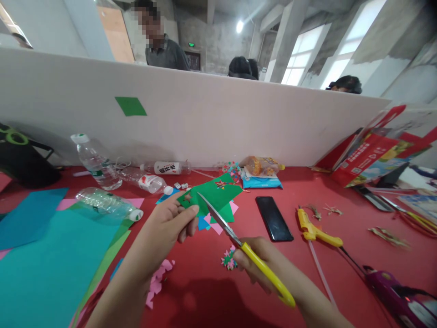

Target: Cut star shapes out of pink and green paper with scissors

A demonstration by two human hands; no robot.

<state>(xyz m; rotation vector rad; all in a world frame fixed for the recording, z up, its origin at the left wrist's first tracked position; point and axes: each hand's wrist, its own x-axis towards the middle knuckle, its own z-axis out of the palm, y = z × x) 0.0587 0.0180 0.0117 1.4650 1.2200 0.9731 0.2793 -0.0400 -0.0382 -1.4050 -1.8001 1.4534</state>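
Observation:
My left hand (177, 221) pinches the left end of a green paper sheet (213, 195), which has small star-shaped cut-outs. My right hand (257, 259) is wrapped round the yellow handle of a pair of scissors (264, 271). The blades point up and left, with their tips over the green sheet near my left fingers. Below the sheet lie pink and blue paper pieces (215, 224). A small pile of coloured paper stars (229, 258) sits just left of my right hand, partly behind it. Pink scraps (159, 280) lie beside my left forearm.
Plastic bottles (99, 166) and large coloured sheets (64, 255) occupy the left. A black phone (274, 218), a yellow glue gun (316, 232) and a purple device (392, 291) are on the right. Snack packets (262, 175) rest by the white partition (205, 123); people are beyond it.

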